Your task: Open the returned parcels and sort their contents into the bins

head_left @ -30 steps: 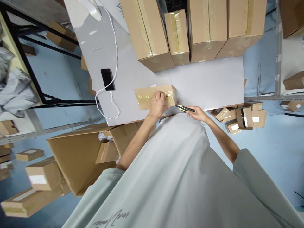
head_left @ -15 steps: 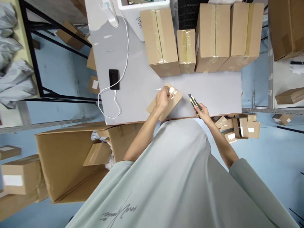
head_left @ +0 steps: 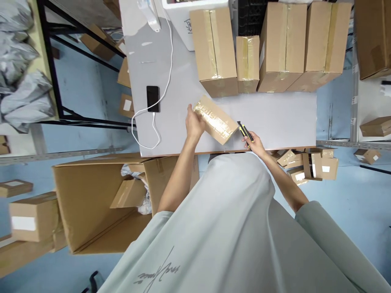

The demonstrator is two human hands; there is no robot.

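My left hand (head_left: 194,123) grips the left end of a small cardboard box (head_left: 218,120), which is tilted over the front part of the grey table (head_left: 275,118). Shiny clear tape runs along the box's visible face. Some of the left fingers are hidden behind the box. Close to the box's right corner, my right hand (head_left: 254,144) is closed around a black and yellow box cutter (head_left: 245,131). The cutter's tip points up and left, near the box's edge; whether it touches cannot be told.
Several taped cartons (head_left: 215,49) stand along the back of the table, beside a white foam box (head_left: 180,22). A phone (head_left: 153,99) with a white cable (head_left: 169,69) lies at the left. Below the table's front edge stands a large open carton (head_left: 91,203).
My left hand has shifted left to the box's end, and the box has been turned so its long taped face shows. My right hand with the box cutter has moved slightly left.
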